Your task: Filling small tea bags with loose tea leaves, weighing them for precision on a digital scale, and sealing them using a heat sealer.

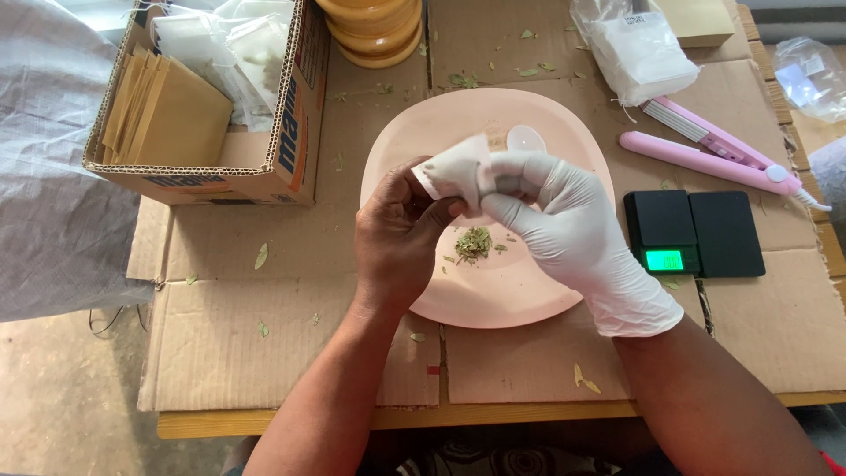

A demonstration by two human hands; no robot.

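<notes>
Bare left hand (397, 238) and white-gloved right hand (564, 225) both pinch small white paper sachet (456, 169) above round pink plastic plate (520, 291); sachet opening hidden by fingers. Dried green leaf pile (473, 242) beneath.

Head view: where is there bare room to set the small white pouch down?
Bare cardboard lies at front left, between the open cardboard box and the table's front edge, and at front right, below the black pocket scale. The pink round plate centre holds dried leaves. The back edge is crowded: pink sealing tool, bagged pouches.
</notes>
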